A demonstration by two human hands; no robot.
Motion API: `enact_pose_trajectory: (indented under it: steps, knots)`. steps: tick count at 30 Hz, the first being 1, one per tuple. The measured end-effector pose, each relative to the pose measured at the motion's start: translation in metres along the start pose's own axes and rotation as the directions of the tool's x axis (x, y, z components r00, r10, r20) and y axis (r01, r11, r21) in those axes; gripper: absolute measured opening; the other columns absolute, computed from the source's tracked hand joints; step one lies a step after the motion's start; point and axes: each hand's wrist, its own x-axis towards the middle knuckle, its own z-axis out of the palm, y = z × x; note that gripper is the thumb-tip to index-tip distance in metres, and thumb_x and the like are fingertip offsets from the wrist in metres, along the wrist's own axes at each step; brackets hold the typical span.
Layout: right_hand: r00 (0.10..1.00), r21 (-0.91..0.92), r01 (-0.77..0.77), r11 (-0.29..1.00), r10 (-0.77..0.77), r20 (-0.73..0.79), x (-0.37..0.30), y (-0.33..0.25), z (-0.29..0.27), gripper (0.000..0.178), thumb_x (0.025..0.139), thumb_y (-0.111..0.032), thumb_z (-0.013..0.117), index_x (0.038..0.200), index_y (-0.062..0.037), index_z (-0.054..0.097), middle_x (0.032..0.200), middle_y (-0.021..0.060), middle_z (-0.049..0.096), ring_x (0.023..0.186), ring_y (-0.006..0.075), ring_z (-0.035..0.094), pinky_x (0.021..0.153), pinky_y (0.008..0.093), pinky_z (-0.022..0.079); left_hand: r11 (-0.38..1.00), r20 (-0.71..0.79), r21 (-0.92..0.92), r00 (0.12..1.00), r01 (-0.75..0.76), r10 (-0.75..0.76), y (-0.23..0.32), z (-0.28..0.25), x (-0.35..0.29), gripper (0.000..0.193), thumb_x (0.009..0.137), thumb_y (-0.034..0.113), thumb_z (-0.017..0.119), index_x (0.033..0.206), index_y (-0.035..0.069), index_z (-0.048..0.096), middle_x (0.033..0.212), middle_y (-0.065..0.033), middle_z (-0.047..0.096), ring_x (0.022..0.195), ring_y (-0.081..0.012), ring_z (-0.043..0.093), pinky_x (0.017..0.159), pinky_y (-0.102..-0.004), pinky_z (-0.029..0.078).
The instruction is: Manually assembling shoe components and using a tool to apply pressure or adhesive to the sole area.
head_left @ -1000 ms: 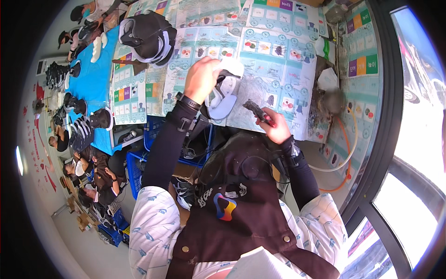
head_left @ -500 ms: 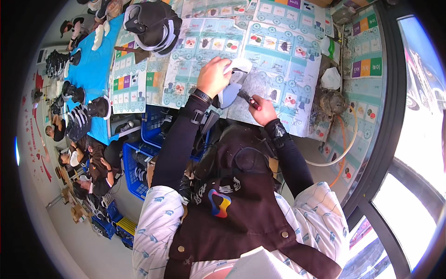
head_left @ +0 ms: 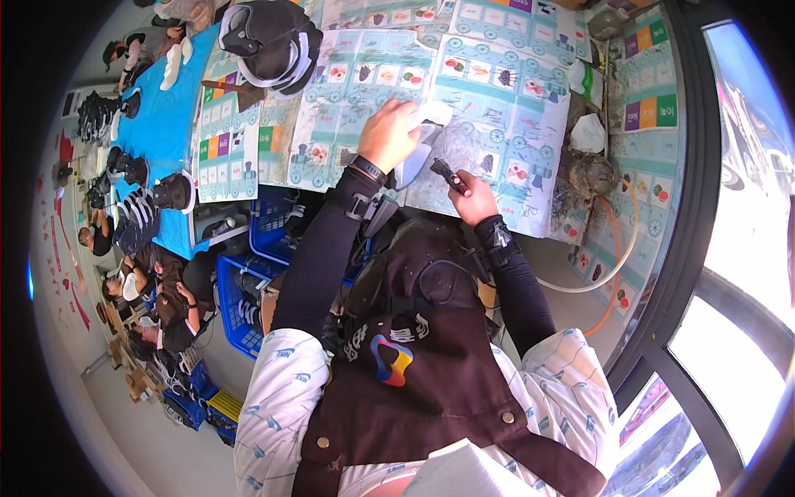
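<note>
My left hand (head_left: 391, 137) grips a white and pale grey shoe sole (head_left: 431, 114), tilted above the papered workbench (head_left: 530, 153). The fingers partly hide it, and its lower, bluish-grey part shows under the wrist. In my right hand (head_left: 474, 199) is a small brush (head_left: 451, 176) with a dark red handle and dark bristles. The bristles point up and left, a short way right of the sole and apart from it. My right fingers are closed round the handle.
Dark shoe uppers (head_left: 277, 45) with grey trim lie at the bench's far left, beside a brown-handled tool (head_left: 228, 86). A round crusted pot (head_left: 592, 178), hoses (head_left: 614, 265) and a white bag (head_left: 589, 132) stand right. Blue baskets (head_left: 240, 311) sit lower left; co-workers are beyond.
The brush has moved away from the sole's lower part, slightly right. My left hand has turned the sole a little, so its bluish part shows less.
</note>
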Motion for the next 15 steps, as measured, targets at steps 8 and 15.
enact_pose_trajectory:
  steps: [8, 15]
  knots:
    - [0.999, 0.011, -0.012, 1.000, 0.011, 0.044, -0.0018, -0.0022, -0.0008, 0.022, 0.082, -0.021, 0.062, 0.096, -0.0042, 0.068, 0.081, 0.0293, 0.066, 0.085, 0.0500, 0.066, 0.077, 0.0557, 0.053, 1.000, 0.019, -0.009, 1.000, 0.009, -0.009, 0.0004, -0.0043, -0.0066, 0.026, 0.085, 0.016, 0.073, 0.107, 0.006, 0.065, 0.102, -0.0177, 0.064, 0.096, -0.0432, 0.064, 0.081, -0.0498, 0.053]
    - [1.000, 0.011, -0.024, 1.000, 0.024, -0.002, -0.0050, -0.0011, 0.0005, 0.022, 0.080, -0.019, 0.063, 0.095, -0.0034, 0.068, 0.082, 0.0289, 0.067, 0.084, 0.0499, 0.066, 0.076, 0.0540, 0.053, 0.999, 0.016, -0.035, 1.000, 0.014, -0.013, 0.0006, -0.0053, -0.0085, 0.029, 0.084, 0.017, 0.073, 0.109, 0.004, 0.064, 0.102, -0.0179, 0.064, 0.096, -0.0430, 0.064, 0.082, -0.0497, 0.053]
